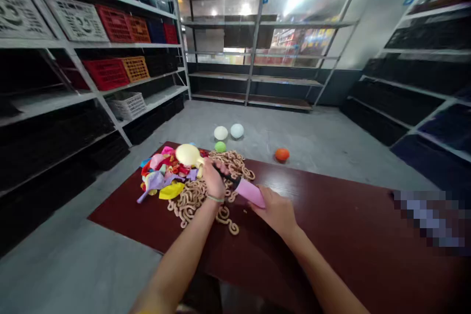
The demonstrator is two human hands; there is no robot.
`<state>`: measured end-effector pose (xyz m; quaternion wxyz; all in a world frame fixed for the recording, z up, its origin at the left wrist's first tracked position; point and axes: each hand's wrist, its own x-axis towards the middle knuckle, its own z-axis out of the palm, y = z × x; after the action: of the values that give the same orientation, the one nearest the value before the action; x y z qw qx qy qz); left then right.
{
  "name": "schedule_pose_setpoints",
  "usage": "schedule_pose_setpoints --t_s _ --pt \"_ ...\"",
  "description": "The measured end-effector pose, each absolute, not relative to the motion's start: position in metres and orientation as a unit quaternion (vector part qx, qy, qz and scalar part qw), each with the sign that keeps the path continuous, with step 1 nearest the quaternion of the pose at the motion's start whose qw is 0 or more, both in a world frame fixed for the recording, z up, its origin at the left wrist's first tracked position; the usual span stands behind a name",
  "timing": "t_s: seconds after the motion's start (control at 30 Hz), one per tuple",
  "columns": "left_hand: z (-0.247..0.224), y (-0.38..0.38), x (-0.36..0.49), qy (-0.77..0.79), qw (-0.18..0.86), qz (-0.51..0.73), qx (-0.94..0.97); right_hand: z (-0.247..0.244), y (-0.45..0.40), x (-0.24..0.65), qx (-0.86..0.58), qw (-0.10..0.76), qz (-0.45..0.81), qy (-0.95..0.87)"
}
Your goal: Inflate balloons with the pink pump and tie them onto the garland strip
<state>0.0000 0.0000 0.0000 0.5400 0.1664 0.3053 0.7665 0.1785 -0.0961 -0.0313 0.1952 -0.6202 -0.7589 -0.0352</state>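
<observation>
My right hand (275, 210) is wrapped round the pink barrel of a balloon pump (250, 193), whose black end points up and to the left. At that end my left hand (214, 179) is closed round the neck of a pale yellow balloon (187, 155), partly filled with air. The nozzle itself is hidden by my fingers. Just left of my left hand lies a pile of flat balloons (162, 171) in many colours. Beneath both hands spreads a heap of beige curled pieces (191, 198), some of them spiral-shaped.
The dark red table (312, 196) carries everything. On the floor beyond it rest a white balloon (237, 131), a cream one (221, 133), a green one (220, 147) and an orange one (282, 154). Metal shelving (253, 49) lines the room, with crates (110, 73) at left.
</observation>
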Motion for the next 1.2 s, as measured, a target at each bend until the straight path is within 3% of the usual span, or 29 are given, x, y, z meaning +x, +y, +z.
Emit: schedule_pose_setpoints --t_s 0.2,0.5,0.77,1.2 --pt "-0.005 0.003 0.012 0.309 0.562 0.747 0.174 -0.036 -0.095 0.178 -0.574 0.215 -0.036 -0.789" --pt "0.016 0.012 -0.037 0.3 0.457 0.827 0.131 -0.04 -0.082 0.229 -0.5 0.228 -0.194 -0.812" --pt "-0.003 -0.006 0.032 0.316 0.535 0.759 0.196 -0.045 -0.095 0.189 -0.574 0.27 -0.117 -0.764" --pt "0.012 0.013 -0.041 0.303 0.454 0.827 0.136 -0.037 -0.078 0.233 -0.478 0.219 -0.201 -0.827"
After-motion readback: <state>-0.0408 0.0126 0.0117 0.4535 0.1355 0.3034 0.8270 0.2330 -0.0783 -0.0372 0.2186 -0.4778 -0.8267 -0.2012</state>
